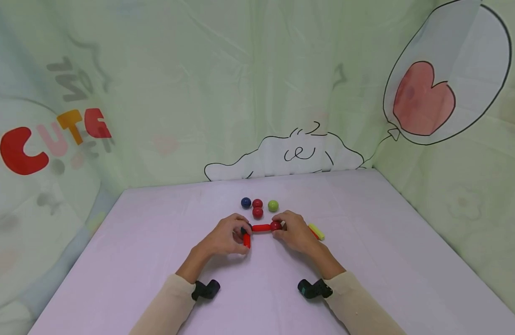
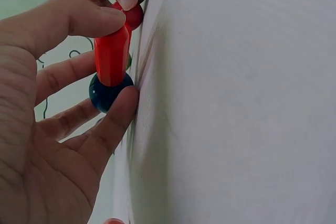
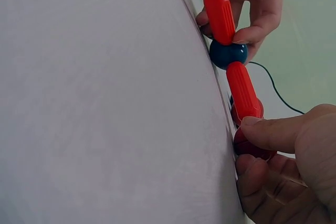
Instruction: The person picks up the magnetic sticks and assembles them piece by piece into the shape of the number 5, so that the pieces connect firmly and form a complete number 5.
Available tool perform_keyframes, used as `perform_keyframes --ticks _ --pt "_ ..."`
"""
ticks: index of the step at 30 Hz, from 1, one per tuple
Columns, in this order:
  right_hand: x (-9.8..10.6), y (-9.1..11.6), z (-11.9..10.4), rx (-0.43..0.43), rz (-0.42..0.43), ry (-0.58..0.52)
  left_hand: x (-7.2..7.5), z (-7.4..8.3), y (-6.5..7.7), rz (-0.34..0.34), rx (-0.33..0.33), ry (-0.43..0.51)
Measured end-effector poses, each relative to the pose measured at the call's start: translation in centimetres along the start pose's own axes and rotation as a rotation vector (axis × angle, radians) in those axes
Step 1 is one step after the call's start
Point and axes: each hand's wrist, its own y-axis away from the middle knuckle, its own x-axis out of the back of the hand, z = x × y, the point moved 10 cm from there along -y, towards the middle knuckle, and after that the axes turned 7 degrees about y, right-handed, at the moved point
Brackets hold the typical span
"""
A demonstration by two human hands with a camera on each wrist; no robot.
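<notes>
My left hand (image 1: 226, 236) holds a short red rod (image 2: 111, 59), its thumb on one end and its fingers around the dark blue ball (image 3: 228, 54) at the other. From that ball a second red rod (image 1: 261, 228) runs across to a red ball (image 1: 276, 225). The thumb and fingers of my right hand (image 1: 297, 232) pinch this red ball. The rods and balls form a bent, joined chain low over the white table, with the blue ball at the corner. In the head view the left fingers partly cover the blue ball.
Behind the hands lie another blue ball (image 1: 246, 203), two red balls, the rear one (image 1: 257, 203) touching the front one (image 1: 257, 213), and a green ball (image 1: 273, 205). A yellow rod (image 1: 317, 231) lies beside the right wrist, with something red next to it. Printed cloth walls enclose the table.
</notes>
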Motion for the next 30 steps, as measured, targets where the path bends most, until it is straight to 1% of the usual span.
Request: perform_keyframes --ticks 5,9,15,22,27,30 --pt "0.0 -0.3 -0.1 0.002 0.001 0.003 0.3 0.0 0.0 0.008 -0.003 -0.016" --pt "-0.1 -0.4 -0.2 0.002 -0.001 0.011 0.5 0.0 -0.1 0.006 0.005 0.004" --pt "-0.1 -0.5 -0.1 -0.013 -0.008 0.019 1.1 -0.5 -0.6 0.046 0.005 0.014" --pt "-0.2 -0.4 0.0 -0.029 -0.014 0.031 1.4 -1.5 -1.3 0.091 0.083 0.051" --pt "-0.4 -0.7 0.3 -0.048 -0.024 0.034 1.6 -1.8 -1.4 0.114 0.122 0.07" --pt "-0.4 -1.0 0.4 -0.064 -0.037 0.04 1.6 -2.0 -1.4 0.113 0.132 0.085"
